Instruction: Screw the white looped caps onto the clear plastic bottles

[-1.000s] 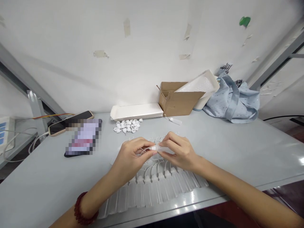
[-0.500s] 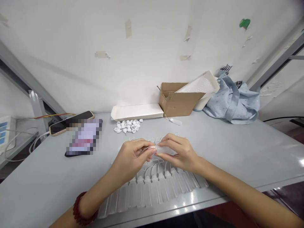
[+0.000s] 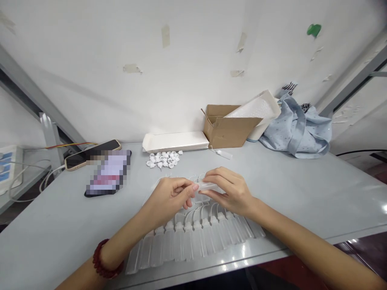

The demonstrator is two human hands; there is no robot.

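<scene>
- Centre of the frame: the small clear plastic vial (image 3: 209, 186) sits between both hands, just above the table (image 3: 302, 189).
- Right hand (image 3: 230, 191) is closed round its body; left hand (image 3: 169, 196) pinches its tip.
- It looks feather-light, thin-walled, squeezable and slick, so it is best held by the body, gently.
- Below lies a strip of clear vials (image 3: 193, 241), with thin stems that look easy to bend.
- The grey tabletop is smooth; white caps (image 3: 165, 159), a cardboard box (image 3: 228, 131) and a phone (image 3: 90, 155) sit further up.
</scene>
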